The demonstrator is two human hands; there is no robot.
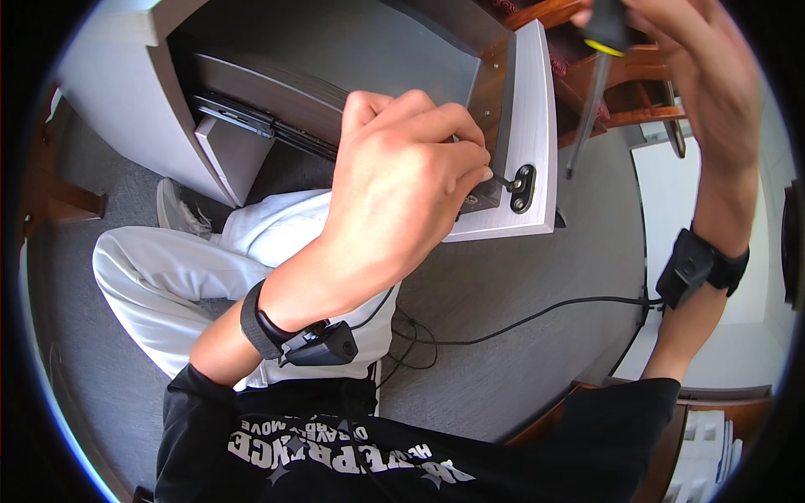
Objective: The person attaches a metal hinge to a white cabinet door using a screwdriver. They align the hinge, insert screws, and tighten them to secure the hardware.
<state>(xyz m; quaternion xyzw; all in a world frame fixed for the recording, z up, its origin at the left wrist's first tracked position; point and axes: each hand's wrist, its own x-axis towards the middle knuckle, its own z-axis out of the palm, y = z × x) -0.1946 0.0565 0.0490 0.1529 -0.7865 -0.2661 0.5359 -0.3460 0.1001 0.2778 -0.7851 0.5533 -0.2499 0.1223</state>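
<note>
Two wrist cameras [331,345] [688,267] strapped on, wore a black shirt [520,436] and white trousers [176,272]. With the left hand [402,172], fingers [444,126] bunched, pinched a small dark piece [501,180]; could not tell its shape, mostly hidden behind the fingertips [481,174]. Held it right at the oval plate [523,193], black on the pale panel [530,92]. With the right hand [708,63], raised and partly cut off by the view's edge, grasped the screwdriver [605,32] by its dark, yellow-ringed handle. Pointed the shaft [589,117] downward, its tip off the panel's right side, apart from the plate. Beyond, faced an open cabinet [126,92], pale outside and dark within, with a black rail [251,120]. Farther off, had wooden furniture [633,90] behind the panel.
</note>
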